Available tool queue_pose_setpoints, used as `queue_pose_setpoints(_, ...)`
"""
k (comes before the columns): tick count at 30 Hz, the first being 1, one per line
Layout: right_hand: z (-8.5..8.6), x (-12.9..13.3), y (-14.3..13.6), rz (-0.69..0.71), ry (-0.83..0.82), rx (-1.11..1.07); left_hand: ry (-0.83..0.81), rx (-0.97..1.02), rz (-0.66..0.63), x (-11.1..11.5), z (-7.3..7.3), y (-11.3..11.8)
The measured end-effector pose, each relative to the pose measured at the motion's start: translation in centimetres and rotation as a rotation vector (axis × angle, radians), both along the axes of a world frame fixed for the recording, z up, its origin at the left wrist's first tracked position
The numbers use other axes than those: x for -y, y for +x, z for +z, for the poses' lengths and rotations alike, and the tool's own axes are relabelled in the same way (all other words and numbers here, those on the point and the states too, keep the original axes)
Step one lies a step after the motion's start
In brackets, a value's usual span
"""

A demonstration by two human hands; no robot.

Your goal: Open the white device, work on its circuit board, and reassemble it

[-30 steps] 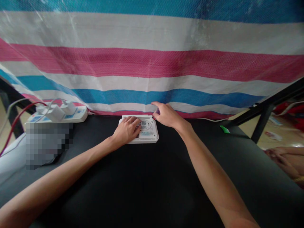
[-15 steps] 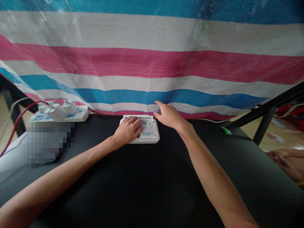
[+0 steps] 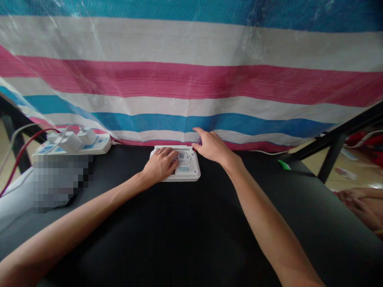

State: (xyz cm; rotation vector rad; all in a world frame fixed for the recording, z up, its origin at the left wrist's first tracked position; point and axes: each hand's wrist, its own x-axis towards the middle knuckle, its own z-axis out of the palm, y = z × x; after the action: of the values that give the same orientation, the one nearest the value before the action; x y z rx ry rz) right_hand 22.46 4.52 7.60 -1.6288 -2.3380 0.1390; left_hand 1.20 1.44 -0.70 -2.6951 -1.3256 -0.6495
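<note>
Striped tarpaulin [image 3: 191, 81] backs the table [image 3: 179, 223]; near centre I see the white router [image 3: 188, 170], long axis nine-to-three, edge bar [image 3: 184, 148] toward twelve, left hand [image 3: 160, 161] flat atop it, right hand [image 3: 212, 147] pinching a purple object [image 3: 199, 141] at two o'clock.

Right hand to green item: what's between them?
Head view: black tabletop lies between the right hand and the green item; a white cable runs along the tabletop's back edge.

We register dim, diffuse light | faint glare on sheet [image 3: 185, 81] beyond left hand [image 3: 160, 163] | blur rightward of right hand [image 3: 211, 146]
</note>
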Motion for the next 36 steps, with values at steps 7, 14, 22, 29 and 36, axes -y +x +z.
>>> queue_pose_setpoints(7,0.18,0.18,0.13,0.002,-0.047,-0.044,0.012,-0.012,0.009,-0.04,-0.07,-0.01)
queue_pose_setpoints(14,0.05,-0.04,0.14,0.037,-0.026,-0.018,0.005,0.017,-0.006,-0.10,-0.13,-0.04)
queue_pose_setpoints(22,0.34,0.22,0.22,-0.002,-0.051,-0.038,-0.004,0.013,0.002,-0.03,-0.05,-0.04)
queue_pose_setpoints(29,0.22,0.25,-0.23,0.095,-0.064,-0.107,-0.005,-0.003,0.006,0.05,0.10,0.00)
queue_pose_setpoints(36,0.10,0.15,-0.01,-0.004,-0.025,-0.067,0.004,-0.005,0.001,0.07,0.15,-0.03)
